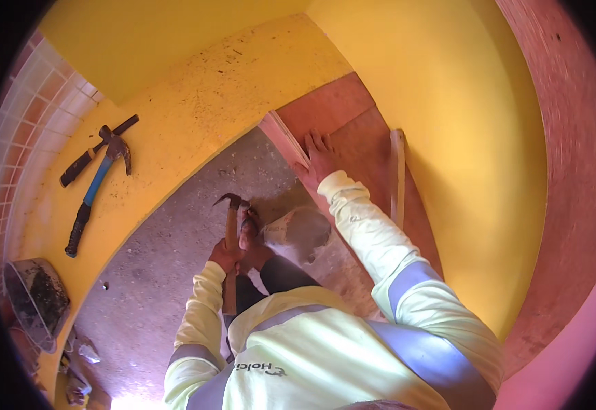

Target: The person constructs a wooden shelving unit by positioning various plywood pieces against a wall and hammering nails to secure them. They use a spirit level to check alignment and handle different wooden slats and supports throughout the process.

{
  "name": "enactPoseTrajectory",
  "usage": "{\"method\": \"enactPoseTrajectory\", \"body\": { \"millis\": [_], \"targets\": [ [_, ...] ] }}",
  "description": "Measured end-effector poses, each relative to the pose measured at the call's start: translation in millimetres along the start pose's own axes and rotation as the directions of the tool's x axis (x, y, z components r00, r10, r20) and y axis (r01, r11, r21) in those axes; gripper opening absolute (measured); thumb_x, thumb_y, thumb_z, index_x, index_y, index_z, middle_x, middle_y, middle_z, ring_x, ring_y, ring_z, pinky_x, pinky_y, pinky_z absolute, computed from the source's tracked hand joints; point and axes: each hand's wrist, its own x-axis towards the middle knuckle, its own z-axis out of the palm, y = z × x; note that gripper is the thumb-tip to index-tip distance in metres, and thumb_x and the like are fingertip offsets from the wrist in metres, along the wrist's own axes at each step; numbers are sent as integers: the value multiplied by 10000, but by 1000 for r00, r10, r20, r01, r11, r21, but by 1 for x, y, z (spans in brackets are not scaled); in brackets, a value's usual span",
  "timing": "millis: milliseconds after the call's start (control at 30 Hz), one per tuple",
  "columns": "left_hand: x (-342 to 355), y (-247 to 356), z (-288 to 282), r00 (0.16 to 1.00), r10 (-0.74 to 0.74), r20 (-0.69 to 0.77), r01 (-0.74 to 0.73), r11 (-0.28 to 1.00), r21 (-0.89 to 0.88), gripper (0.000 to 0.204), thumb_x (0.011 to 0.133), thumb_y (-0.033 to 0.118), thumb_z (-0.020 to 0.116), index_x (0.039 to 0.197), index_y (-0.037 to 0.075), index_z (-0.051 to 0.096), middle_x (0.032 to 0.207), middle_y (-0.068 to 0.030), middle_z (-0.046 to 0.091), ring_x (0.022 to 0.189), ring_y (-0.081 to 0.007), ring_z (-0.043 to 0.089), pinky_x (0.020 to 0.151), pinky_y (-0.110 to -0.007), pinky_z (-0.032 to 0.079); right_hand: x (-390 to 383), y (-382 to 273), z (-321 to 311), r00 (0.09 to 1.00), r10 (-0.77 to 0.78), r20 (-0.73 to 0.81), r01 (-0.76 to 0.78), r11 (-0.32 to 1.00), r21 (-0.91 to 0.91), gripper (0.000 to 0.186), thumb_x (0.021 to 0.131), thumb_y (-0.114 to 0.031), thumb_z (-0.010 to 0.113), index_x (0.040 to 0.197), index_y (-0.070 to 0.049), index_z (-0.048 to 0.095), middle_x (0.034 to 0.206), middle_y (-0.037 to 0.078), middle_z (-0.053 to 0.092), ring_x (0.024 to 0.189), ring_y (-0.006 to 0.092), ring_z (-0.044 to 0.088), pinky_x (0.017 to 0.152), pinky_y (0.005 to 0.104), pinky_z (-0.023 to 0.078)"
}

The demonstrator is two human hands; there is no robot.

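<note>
Left hand (226, 256) fingers clenched around wooden-handled hammer (231, 232); right hand (320, 158) fingers lie spread flat on the board (287, 140) edge.

Below you runs a rough grey concrete floor (175, 273), dusty and scattered with grit. A broad yellow ledge (175, 123) curves around it, speckled with dark marks, and yellow walls (448, 102) rise beyond. To your left stands a wall of small pale and orange tiles (31, 109). To your right you see red brick (571, 137). Reddish-brown boarding (352, 137) lies between the yellow surfaces. Warm, bright light fills the space.
</note>
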Motion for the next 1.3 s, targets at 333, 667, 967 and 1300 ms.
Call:
{"method": "enactPoseTrajectory", "body": {
  "millis": [333, 667, 967, 1300],
  "targets": [
    [56, -52, 15, 981, -184, -54, 165, 952, -257, 168, 793, 134, 653, 899, 62, 544, 601, -58, 538, 451, -182, 546, 395, -346, 471, 5, 8, -1, 971, -131, 200, 160, 977, -138, 688, 784, -353, 583, 1248, 128, 421, 1334, 306, 390, 1306, 431, 289, 1088, 511, 213],
    [76, 43, 63, 917, 339, 210, -300, 933, -197, 366, 762, 59, 602, 1105, 30, 476, 709, -59, 544, 469, -159, 525, 415, -299, 435, 16, 22, 3, 959, -210, 192, 220, 975, -28, 737, 799, -337, 577, 1322, 113, 318, 1379, 375, 264, 1292, 534, 220, 1109, 506, 169],
    [113, -64, 60, 996, -79, 49, 93, 886, -454, 326, 766, 55, 617, 1065, 11, 495, 593, -71, 535, 442, -180, 540, 396, -310, 466, 6, 6, -10, 961, -152, 231, 161, 987, -18, 686, 810, -310, 585, 1314, 92, 352, 1385, 375, 254, 1299, 531, 209, 1100, 479, 218],
    [43, 5, 42, 950, 215, 227, -131, 933, -335, 420, 772, 38, 609, 1158, -9, 451, 692, -82, 555, 422, -177, 520, 382, -313, 451, 5, 4, -17, 963, -66, 261, 69, 998, -3, 706, 795, -280, 598, 1363, 29, 315, 1417, 342, 234, 1300, 520, 225, 1085, 432, 271]
  ]
}}
